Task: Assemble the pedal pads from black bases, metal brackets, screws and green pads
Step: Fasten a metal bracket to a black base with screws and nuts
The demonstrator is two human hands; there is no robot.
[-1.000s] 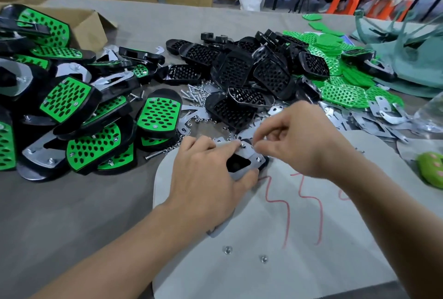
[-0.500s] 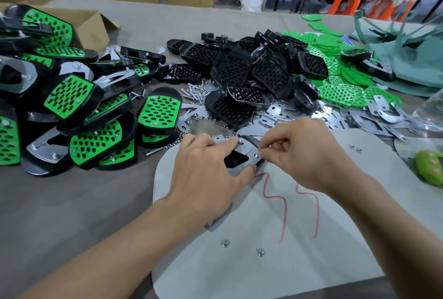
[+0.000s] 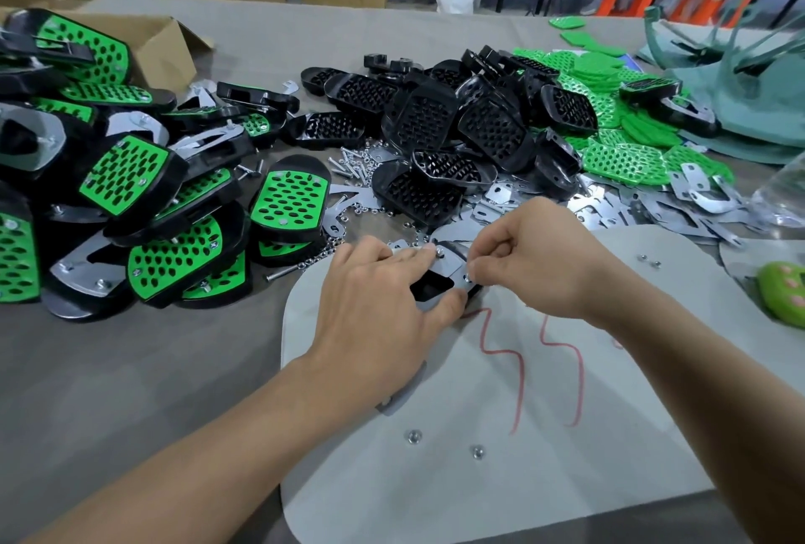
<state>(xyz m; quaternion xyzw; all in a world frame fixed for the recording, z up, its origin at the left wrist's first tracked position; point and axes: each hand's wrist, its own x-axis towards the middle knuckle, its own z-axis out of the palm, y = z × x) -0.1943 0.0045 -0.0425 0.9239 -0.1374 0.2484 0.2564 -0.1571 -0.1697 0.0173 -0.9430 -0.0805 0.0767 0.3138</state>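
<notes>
My left hand (image 3: 374, 308) grips a pedal pad lying face down on the white mat (image 3: 544, 434), with its metal bracket (image 3: 451, 269) on top of the black base. My right hand (image 3: 536, 264) pinches a small fastener at the bracket's right corner; the fastener itself is hidden by the fingertips. Finished green-and-black pads (image 3: 143, 212) are heaped at the left. Bare black bases (image 3: 440, 138) are piled in the middle, loose green pads (image 3: 623, 160) at the right, loose brackets (image 3: 653, 212) and screws (image 3: 353, 166) between them.
Two nuts (image 3: 413, 436) lie on the mat near me, two more (image 3: 647, 260) at its right edge. An open cardboard box (image 3: 152, 42) stands at the far left. A green object (image 3: 784, 290) sits at the right edge. Cartons and orange stools stand beyond the table.
My right hand has shifted from the bracket's top edge down to its right corner. My left hand keeps its hold on the pad.
</notes>
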